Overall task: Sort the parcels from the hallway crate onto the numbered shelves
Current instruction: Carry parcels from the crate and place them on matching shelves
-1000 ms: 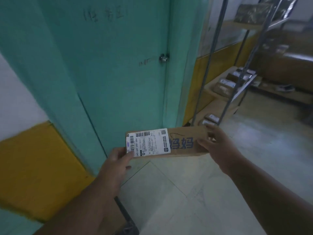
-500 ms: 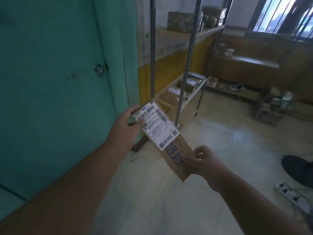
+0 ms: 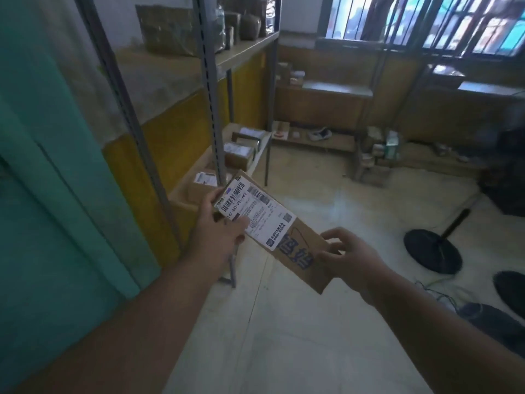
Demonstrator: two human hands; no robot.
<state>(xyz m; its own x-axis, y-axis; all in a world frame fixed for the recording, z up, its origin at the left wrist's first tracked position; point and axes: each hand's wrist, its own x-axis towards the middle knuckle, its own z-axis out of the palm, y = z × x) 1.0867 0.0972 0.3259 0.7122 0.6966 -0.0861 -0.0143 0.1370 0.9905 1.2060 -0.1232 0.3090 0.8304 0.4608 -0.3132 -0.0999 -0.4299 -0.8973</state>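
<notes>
To my left stands a metal shelf rack (image 3: 211, 89). Its low shelf (image 3: 262, 143) carries labelled cardboard parcels (image 3: 238, 155); its upper shelf (image 3: 244, 51) holds wrapped packages (image 3: 167, 29). A fan base (image 3: 431, 248) sits on the tiled floor (image 3: 284, 336).

The small print on the shipping label (image 3: 253, 216) is too fine to read, and the left hand (image 3: 218, 237) covers its near-left corner. The right hand (image 3: 350, 258) hides part of the parcel (image 3: 301, 261). The top shelf's parcels (image 3: 167, 29) are cut off by the upper edge, and the dark shape (image 3: 510, 288) at the right edge cannot be made out.
</notes>
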